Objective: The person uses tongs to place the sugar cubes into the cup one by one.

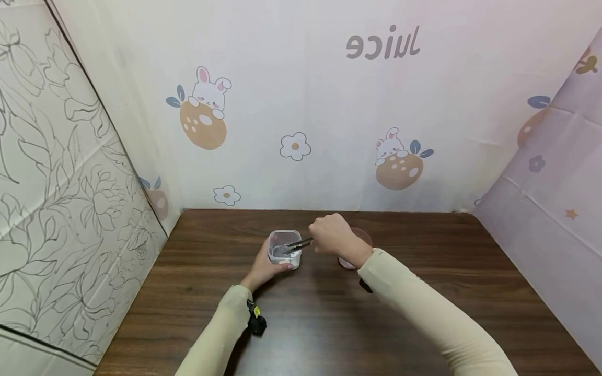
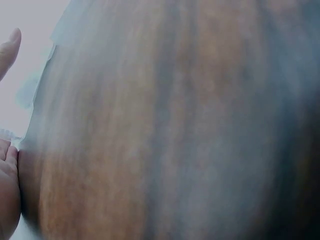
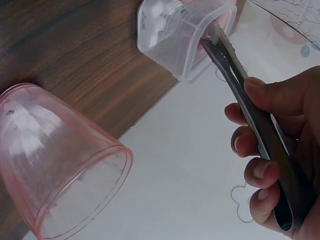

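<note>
A square clear plastic container (image 1: pixel 277 257) stands on the table, steadied by my left hand (image 1: pixel 264 267), whose thumb lies along the near side and fingers round the left. My right hand (image 1: pixel 331 233) grips metal tongs (image 3: pixel 250 107) by the arms, thumb on one side and fingers on the other. The serrated tips of the tongs reach inside the mouth of the container; whether they pinch anything is too small to tell. A pink see-through cup (image 3: pixel 55 145) stands right of the container, partly hidden behind my right wrist in the head view.
The dark wood-grain table (image 1: pixel 301 324) meets a printed wall cloth (image 1: pixel 301 94) close behind the container and cup. More cloth hangs at both sides. A small black camera (image 1: pixel 256 321) is strapped to my left wrist. The left wrist view is mostly blurred table.
</note>
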Demonstrator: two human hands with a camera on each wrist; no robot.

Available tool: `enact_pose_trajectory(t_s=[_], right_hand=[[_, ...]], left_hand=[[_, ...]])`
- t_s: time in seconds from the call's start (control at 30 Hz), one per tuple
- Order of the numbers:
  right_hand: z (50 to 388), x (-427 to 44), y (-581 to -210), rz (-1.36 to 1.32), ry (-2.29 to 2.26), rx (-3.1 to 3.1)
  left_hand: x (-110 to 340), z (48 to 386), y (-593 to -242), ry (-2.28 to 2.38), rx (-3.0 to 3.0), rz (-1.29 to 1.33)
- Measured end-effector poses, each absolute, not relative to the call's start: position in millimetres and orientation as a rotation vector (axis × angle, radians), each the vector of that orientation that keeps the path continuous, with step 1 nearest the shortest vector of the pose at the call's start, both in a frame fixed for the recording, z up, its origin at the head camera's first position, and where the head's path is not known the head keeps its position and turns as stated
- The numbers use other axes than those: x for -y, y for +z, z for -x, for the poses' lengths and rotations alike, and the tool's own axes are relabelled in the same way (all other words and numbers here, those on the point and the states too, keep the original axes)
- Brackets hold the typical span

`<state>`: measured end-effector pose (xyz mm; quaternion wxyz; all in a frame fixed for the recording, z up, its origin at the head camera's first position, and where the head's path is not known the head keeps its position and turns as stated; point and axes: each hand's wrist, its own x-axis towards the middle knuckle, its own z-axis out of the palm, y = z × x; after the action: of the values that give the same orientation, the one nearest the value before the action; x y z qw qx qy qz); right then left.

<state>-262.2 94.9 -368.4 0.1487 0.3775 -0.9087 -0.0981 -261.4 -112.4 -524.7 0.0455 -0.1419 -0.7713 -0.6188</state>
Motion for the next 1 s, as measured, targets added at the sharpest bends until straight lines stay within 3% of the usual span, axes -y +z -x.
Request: enact_pose_trajectory(t_s=[0.23, 0.5, 1.0], right_hand=[[267, -90, -371, -1.139, -0.317, 2.617], [274, -82, -374, -1.276, -0.353, 2.585], [280, -69, -387, -1.292, -0.451, 2.570]], left_hand=[[114, 270, -542, -1.894, 2.346, 0.434], [115, 270, -543, -1.896, 2.338, 0.444], [115, 271, -542, -1.883, 2.387, 0.407]])
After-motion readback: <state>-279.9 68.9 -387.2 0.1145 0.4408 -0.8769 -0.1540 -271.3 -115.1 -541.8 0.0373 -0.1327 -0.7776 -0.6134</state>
